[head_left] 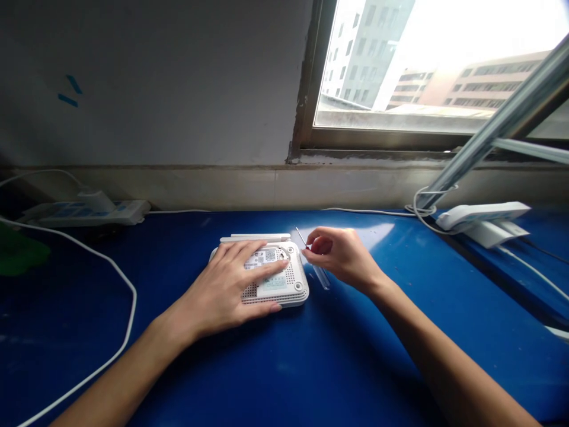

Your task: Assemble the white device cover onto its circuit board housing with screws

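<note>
"Router (pixel 290 286): where is it, and what is it like?"

"It lies flat on the blue surface (pixel 275 367) in front of me, near the middle. It is white, with rows of small holes, round fittings at its right corners and a printed label (pixel 273 282). Two slim white antennas (pixel 267 237) lie along its far edge."

"How are your hands placed?"

"My left hand (pixel 224 281) is spread across the router, palm down, fingers fanned over the label, thumb along the near edge. My right hand (pixel 341 252) is just beyond the router's right side, pinching a slim screwdriver (pixel 301 236) between thumb and fingertips. Its thin metal shaft points up and away from me, clear of the router. A narrow clear piece (pixel 322 277) shows below that hand, in line with the shaft; I cannot tell whether they are joined."

"And farther out?"

"A white cable (pixel 134 296) curves around on my left, with a power strip (pixel 131 212) behind it. To my right, a second white strip (pixel 484 213) sits beside a slanting metal post (pixel 480 139). Behind are a grey wall (pixel 178 83) and, on the right, a bright window (pixel 427 65) facing buildings (pixel 480 86)."
</note>
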### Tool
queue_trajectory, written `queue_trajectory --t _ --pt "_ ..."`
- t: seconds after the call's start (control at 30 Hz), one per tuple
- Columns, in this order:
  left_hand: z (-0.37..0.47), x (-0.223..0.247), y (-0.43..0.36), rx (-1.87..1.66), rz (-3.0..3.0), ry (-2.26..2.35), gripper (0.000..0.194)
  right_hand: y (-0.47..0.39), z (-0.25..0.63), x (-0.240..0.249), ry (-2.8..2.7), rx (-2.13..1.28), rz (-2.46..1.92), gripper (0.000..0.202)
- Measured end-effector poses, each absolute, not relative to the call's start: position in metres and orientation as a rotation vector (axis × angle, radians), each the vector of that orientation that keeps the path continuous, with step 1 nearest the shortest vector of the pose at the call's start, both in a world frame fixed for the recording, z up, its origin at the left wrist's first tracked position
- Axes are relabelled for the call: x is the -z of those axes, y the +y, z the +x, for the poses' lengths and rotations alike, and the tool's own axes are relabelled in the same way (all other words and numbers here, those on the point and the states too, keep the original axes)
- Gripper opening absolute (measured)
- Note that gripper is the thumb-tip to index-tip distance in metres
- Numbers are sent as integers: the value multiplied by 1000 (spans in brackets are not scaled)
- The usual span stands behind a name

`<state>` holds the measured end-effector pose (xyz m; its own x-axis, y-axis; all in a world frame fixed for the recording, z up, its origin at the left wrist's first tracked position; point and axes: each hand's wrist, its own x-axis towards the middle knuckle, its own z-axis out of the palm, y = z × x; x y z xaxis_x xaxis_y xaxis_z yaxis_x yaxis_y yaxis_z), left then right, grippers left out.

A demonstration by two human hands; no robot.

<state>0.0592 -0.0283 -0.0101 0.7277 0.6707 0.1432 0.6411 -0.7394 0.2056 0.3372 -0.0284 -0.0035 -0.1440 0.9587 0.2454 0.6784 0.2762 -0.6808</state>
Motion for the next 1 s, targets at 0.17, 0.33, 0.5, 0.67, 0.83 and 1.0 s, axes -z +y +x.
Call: queue_trajectory --t 0.17,0.33,0.5,0.67,0.83,1.0 --pt "58 9 -29 -340 2820 1043 66 -25 342 -6 -1439 -1125 -1212 44" --pt "60 5 -31 -647 2693 1023 63 -29 326 -6 -1087 -1310 -981 31" --pt "74 2 -41 -1106 2402 965 36 -45 288 0 -851 -1367 -792 26" --pt "76 0 -44 -1119 2072 1058 16 -56 267 3 -854 -1336 -780 26" --pt "60 0 -32 -1089 2044 1192 17 -45 290 -3 -994 -1042 -876 24" --pt "45 4 -21 -1168 2156 1278 16 -33 330 -12 -1533 -896 -1097 23"
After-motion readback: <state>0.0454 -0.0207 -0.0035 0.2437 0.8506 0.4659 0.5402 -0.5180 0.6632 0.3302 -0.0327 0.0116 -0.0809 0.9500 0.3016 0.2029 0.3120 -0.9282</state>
